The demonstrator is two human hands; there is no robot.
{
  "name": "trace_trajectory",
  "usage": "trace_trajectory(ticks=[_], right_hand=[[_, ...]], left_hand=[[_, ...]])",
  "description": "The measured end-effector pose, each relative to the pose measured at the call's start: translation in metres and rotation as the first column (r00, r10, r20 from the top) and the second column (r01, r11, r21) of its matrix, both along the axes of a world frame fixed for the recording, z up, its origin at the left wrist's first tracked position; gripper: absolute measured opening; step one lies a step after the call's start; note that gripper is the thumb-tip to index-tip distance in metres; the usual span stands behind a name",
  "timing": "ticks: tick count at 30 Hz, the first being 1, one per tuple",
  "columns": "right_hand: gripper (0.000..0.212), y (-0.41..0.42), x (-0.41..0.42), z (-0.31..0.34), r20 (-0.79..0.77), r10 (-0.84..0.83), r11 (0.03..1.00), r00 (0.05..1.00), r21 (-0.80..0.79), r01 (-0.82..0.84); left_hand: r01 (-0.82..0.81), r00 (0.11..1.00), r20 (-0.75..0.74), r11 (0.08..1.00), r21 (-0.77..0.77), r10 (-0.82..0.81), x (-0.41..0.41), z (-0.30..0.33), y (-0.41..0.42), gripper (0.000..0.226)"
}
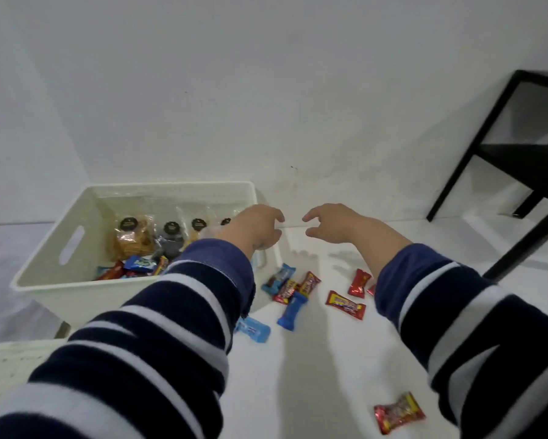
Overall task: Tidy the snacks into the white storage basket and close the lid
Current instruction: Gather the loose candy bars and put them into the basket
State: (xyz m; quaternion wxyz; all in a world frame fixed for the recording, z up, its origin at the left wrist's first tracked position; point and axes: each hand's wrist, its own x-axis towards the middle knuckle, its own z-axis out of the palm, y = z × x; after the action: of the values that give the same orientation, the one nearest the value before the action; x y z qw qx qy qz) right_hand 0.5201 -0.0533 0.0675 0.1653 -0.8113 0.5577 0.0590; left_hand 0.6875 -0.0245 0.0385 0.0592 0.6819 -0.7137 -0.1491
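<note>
The white storage basket point(76, 286) stands open at the left, holding clear bags of snacks point(133, 239) and several small wrapped candies point(138, 264). My left hand point(257, 228) hovers over the basket's right rim, fingers loosely curled, holding nothing. My right hand point(329, 224) hangs just to its right above the white table, also loosely curled and holding nothing. Below the hands lie loose candies: a blue one point(279, 278), red ones point(309, 282), point(345, 304), point(359, 282), a dark blue one point(291, 313), a light blue one point(253, 329). Another red candy point(398, 412) lies near the front.
A white textured panel point(10, 359), possibly the lid, lies at the lower left, partly behind my left sleeve. A black metal frame shelf point(519, 153) stands at the right. A white wall closes the back of the table.
</note>
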Motion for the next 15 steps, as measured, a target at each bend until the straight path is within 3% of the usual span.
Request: trace_trajectory(ticks=[5, 8, 15], right_hand=[[0.042, -0.017, -0.056, -0.029, 0.021, -0.011, 0.999, 1.000, 0.052, 0.010], [0.042, -0.029, -0.082, -0.066, 0.007, 0.002, 0.994, 1.000, 0.110, -0.003], [0.058, -0.031, -0.131, -0.168, -0.134, -0.091, 0.979, 0.987, 0.170, 0.113]], left_hand=[[-0.002, 0.998, -0.067, 0.997, -0.073, -0.003, -0.057, -0.021, -0.009, 0.033], [-0.022, 0.995, -0.101, 0.999, -0.040, 0.018, -0.077, -0.056, -0.013, 0.032], [-0.180, 0.983, 0.050, 0.980, 0.085, 0.176, -0.080, -0.165, 0.011, 0.051]])
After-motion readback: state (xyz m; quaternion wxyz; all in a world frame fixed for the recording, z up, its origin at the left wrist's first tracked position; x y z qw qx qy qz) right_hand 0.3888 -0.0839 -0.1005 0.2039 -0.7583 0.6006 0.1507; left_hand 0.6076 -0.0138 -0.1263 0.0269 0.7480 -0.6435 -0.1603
